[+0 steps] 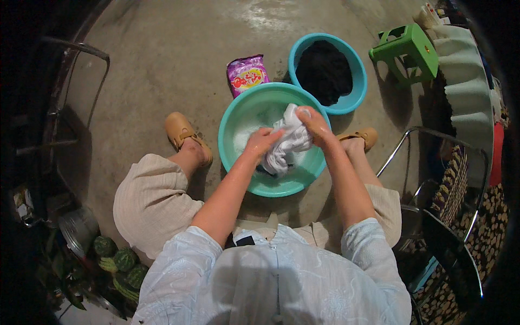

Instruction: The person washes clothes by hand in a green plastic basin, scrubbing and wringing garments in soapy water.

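A green plastic basin (272, 191) with sudsy water stands on the floor between my feet. Over it, a wet white cloth (290, 138) is bunched between my hands, its lower end hanging down to the water. My left hand (262, 142) grips the cloth's left side, and my right hand (313, 122) has hold of its upper right part. Something dark shows under the cloth in the water. Behind and to the right, a blue plastic basin (361, 83) holds dark fabric (323, 71). A purple detergent packet (247, 75) lies on the floor touching or very near the green basin.
At the upper right stands a green plastic stool (410, 53) beside a cloth-covered table (467, 93). A metal-framed chair (443, 134) is close at my right. Watermelons (126, 259) and a metal pot (77, 229) sit at the lower left. A metal frame (87, 48) rises at the left.
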{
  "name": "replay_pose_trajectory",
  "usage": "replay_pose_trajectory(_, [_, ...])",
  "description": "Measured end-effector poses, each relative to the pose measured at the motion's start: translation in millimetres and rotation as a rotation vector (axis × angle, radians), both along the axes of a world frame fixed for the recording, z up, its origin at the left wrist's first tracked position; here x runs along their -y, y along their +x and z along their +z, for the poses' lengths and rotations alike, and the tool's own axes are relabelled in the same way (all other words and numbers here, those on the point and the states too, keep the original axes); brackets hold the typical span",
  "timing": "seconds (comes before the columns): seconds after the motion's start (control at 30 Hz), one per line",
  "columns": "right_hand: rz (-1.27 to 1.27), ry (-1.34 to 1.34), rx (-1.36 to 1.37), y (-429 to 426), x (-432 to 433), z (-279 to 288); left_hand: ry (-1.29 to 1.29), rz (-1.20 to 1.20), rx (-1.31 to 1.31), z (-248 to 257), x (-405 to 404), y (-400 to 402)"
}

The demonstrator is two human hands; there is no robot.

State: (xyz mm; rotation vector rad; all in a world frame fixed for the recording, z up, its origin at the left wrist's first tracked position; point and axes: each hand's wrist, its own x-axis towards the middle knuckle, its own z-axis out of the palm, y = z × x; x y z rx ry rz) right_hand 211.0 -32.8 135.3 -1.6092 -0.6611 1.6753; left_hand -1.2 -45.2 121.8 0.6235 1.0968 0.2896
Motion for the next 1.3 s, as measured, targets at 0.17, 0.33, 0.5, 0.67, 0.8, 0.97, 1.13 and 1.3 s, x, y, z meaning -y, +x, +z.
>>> replay_pose_trajectory(0.17, [0.111, 0.332, 0.596, -40, -5, 52, -0.076, 0.286, -0.176, -18, 0, -9])
replay_pose_trajectory(0.33, [0.224, 0.316, 0.890, -118, 53, 49, -0.690, 0.490, 0.714, -2, 5, 3])
replay_pose_trajectory(0.5, [0.326, 0.546, 0.795, -150, 77, 84, -0.551, 0.223, 0.546, -6, 4, -2])
replay_pose_trajectory(0.67, [0.013, 0.228, 0.828, -82, 37, 16, -0.361, 0.435, 0.166, 19, 20, 39])
replay_pose_trajectory(0.8, [0.008, 0.179, 0.852, -106, 41, 27, -0.310, 0.502, 0.129, -1, 21, 22])
replay_pose_trajectory(0.97, [-0.094, 0.340, 0.545, -152, 73, 15, -0.135, 0.510, 0.142, -50, 9, -27])
replay_pose_trajectory(1.13, [-0.323, -0.233, -0.452, -45, 58, -50, 0.532, 0.014, -0.434, 9, 35, 48])
replay_pose_trajectory(1.3, [-0.100, -0.171, -0.314, 8, 18, -47, 0.212, 0.174, 0.051, 28, 51, 68])
